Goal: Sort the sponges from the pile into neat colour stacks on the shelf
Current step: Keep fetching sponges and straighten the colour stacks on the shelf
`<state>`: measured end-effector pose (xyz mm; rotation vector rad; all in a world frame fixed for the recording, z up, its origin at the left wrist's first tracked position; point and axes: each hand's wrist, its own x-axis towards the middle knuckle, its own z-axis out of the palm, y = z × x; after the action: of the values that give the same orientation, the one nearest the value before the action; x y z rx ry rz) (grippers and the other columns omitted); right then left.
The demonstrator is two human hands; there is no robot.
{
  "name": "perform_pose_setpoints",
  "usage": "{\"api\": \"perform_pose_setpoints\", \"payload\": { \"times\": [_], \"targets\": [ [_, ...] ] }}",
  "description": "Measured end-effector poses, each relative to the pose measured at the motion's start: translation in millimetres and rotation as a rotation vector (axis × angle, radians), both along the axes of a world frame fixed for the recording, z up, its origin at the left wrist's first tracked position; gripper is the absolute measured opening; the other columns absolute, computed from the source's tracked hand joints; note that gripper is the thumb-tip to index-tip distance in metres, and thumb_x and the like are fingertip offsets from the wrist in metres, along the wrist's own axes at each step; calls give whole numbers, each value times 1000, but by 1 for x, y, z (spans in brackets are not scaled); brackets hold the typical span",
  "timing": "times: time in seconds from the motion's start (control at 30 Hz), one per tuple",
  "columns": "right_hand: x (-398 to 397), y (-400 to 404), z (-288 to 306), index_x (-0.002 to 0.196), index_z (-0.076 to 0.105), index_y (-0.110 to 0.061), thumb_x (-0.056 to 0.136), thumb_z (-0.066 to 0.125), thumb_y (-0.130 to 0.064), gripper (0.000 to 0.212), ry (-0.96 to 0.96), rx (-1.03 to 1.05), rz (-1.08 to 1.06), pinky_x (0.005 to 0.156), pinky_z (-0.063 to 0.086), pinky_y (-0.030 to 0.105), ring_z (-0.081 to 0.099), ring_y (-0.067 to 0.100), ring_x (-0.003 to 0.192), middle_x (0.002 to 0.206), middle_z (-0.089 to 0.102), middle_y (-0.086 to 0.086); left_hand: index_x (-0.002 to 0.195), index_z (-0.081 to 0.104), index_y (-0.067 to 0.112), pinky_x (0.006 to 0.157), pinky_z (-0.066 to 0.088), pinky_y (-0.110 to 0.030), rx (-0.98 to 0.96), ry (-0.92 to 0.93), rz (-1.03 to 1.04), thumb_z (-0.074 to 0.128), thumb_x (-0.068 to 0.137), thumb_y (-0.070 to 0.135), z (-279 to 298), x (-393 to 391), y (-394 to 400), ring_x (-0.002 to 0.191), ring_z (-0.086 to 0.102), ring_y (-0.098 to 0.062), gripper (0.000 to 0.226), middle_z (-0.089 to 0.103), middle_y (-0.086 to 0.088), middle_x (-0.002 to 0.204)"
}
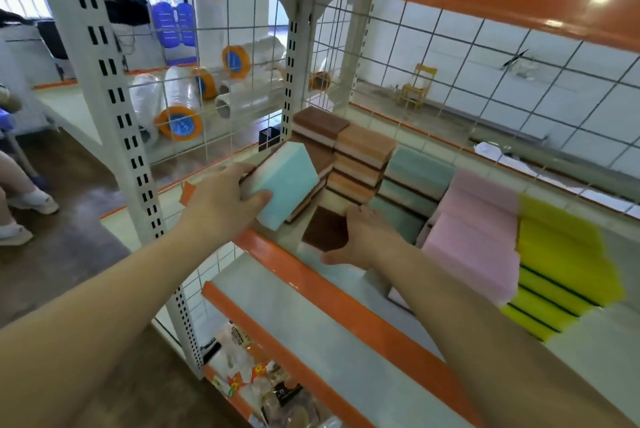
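- My right hand (363,237) is nearest the shelf edge (277,254), its grip laid on the near end of a brown sponge (323,226) that lies flat on the shelf, fingers over the top and thumb stretched out to the left; I cannot tell whether the fingers curl round its far side.
- I judge I have that hand there to square the brown one up or slide it toward its own colour.
- My left hand (225,199) pinches a pale blue sponge (285,181), thumb across the near face, fingers hidden behind it. It is tilted and lifted clear of the shelf, held over the left end of the row, probably so I can carry it right to the blue-green stack.
- Beyond the hands the stacks run left to right: brown stack (320,122), orange stack (363,150), blue-green stack (415,178), pink stack (474,230), yellow stack (561,254), each touching its neighbour so the colours read at a glance.
- Behind them the wire mesh back (450,74) keeps the stacks from sliding off the rear.
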<state>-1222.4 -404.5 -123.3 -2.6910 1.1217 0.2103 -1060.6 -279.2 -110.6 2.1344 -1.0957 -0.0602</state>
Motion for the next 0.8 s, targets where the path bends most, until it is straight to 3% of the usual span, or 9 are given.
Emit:
{"api": "perform_pose_setpoints", "payload": {
  "times": [0.2, 0.3, 0.47, 0.53, 0.6, 0.8],
  "targets": [
    [5, 1, -8, 127, 40, -11, 72, 72, -53, 76, -2, 26, -64, 90, 43, 37, 41, 25, 114, 127, 43, 10, 128, 51, 14, 79, 35, -26, 23, -32, -116, 62, 86, 32, -6, 20, -18, 90, 47, -15, 47, 52, -8, 115],
    [9, 4, -10, 134, 37, -13, 70, 73, -54, 85, -23, 49, -97, 97, 40, 39, 37, 27, 121, 134, 39, 9, 123, 56, 12, 78, 36, -26, 21, -57, -194, 64, 84, 31, -4, 30, -23, 89, 47, -15, 44, 52, -2, 102],
    [11, 6, -3, 147, 23, -16, 76, 72, -46, 92, -202, 46, -156, 102, 34, 34, 32, 27, 130, 146, 31, 10, 117, 59, 8, 76, 35, -25, -10, -10, -275, 67, 84, 25, 7, 41, -29, 91, 53, -16, 38, 52, 3, 96],
    [10, 7, 2, 150, 12, -15, 76, 73, -43, 99, -265, 14, -184, 107, 29, 34, 26, 26, 136, 152, 21, 8, 114, 58, 10, 75, 38, -24, 9, 50, -286, 67, 84, 26, 8, 46, -32, 90, 53, -14, 35, 54, 4, 96],
    [10, 8, 5, 151, 5, -18, 77, 73, -40, 103, -282, -39, -176, 110, 25, 34, 21, 24, 140, 155, 14, 5, 108, 60, 13, 63, 37, -17, 46, 40, -314, 66, 84, 28, 7, 52, -36, 82, 53, -11, 29, 56, 8, 88],
    [11, 18, 17, 150, 7, -24, 78, 74, -33, 98, -316, -172, -93, 110, 24, 33, 21, 21, 139, 155, 15, -3, 96, 65, 12, 57, 38, -21, 82, 11, -434, 58, 89, 30, 15, 47, -46, 74, 57, -16, 20, 62, -1, 81]
  ]
}}
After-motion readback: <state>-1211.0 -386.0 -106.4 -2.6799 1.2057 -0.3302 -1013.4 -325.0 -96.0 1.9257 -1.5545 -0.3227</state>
